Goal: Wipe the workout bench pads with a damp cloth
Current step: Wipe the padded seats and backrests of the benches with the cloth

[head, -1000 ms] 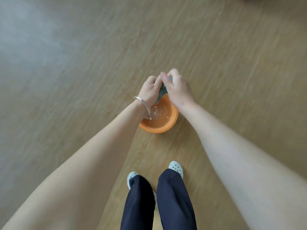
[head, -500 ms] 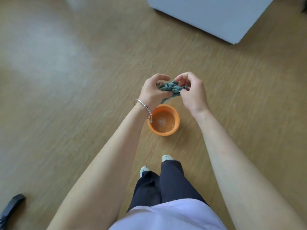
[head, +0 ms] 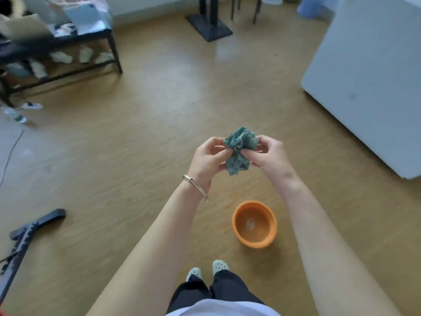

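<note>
A crumpled teal cloth (head: 240, 149) hangs in the air between my two hands, well above the floor. My left hand (head: 208, 157), with a silver bangle on its wrist, pinches the cloth's left side. My right hand (head: 267, 153) pinches its right side with fingers curled. An orange bowl (head: 237, 222) holding a little water stands on the wooden floor below my right forearm, just ahead of my feet. No bench pad is recognisable in view.
A white cabinet or appliance (head: 373, 76) stands at the right. A black frame shelf (head: 59, 53) with cluttered items is at the far left. A black pedestal base (head: 209, 26) stands at the back. A dark metal bar (head: 25, 236) lies on the floor at lower left.
Both hands lifted the cloth out of the bowl and away from it. The view rose and tilted up, so the bowl now sits lower in frame and the room's furniture shows.
</note>
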